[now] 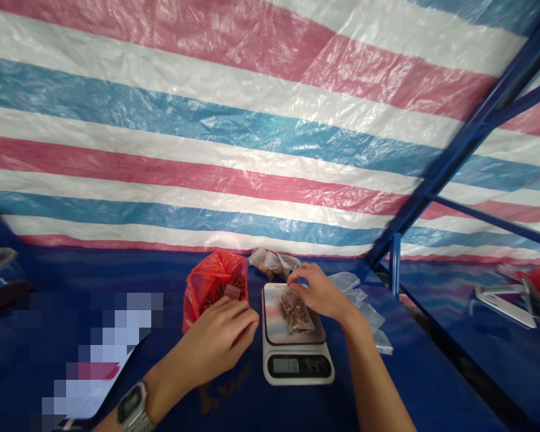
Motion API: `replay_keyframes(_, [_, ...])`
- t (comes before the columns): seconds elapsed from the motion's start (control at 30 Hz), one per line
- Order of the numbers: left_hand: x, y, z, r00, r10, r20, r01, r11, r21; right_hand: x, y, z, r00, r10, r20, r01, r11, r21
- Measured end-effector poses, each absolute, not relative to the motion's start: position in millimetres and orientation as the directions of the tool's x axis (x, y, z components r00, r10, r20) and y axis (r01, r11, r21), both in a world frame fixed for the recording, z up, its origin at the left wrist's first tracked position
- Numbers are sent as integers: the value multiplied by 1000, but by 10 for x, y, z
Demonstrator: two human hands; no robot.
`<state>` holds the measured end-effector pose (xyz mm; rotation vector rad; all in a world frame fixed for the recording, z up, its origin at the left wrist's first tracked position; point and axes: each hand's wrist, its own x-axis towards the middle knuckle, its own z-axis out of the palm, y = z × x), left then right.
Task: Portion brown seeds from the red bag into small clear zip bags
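A small clear plastic bag (297,313) of brown dried pieces lies on the steel platform of a white digital kitchen scale (270,363). My right hand (317,292) is over the bag's far end, thumb and fingers closed on its top edge. The scale's display (286,366) is lit, its digits too small to read surely. To the left of the scale, my left hand (222,336) has its fingers curled in, and whatever they may hold is hidden. Just beyond it, an open red plastic bag (195,300) contains more brown pieces and a small pinkish object (232,291).
Filled clear bags (272,263) lie behind the scale. Flat clear plastic bags (364,309) spread to its right, beside a blue metal frame (395,264). A pixelated light object (112,360) is at left. Striped sheeting (216,174) hangs behind the blue surface.
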<state>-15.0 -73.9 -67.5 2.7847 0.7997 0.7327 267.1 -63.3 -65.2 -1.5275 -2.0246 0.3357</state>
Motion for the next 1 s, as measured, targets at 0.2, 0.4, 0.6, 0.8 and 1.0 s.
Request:
replay_keyframes(0.2, [-139,-797,-664,691,573,441,411,-813,412,2630,-661,-546,-149,936,318,683,330,-652])
replay_keyframes(0.4, [-99,-785,-704,385,843,375,295,-497,816,2349,-698,-381,-111,923,368,467,375,-801])
replay_keyframes(0.6, [-95,-758,-716,265,872,411,168,-461,871,1935,-744,-398,-105,889,445,384,449,-807])
replay_keyframes(0.8, [-111,-715,-691,489,835,253,-7,-286,958,1743,-830,-384,-138,828,543,436,544,-717])
replay_keyframes(1.0, [-139,-700,-672,549,803,233,-144,-183,972,1655,-838,-445,-131,739,661,525,617,-586])
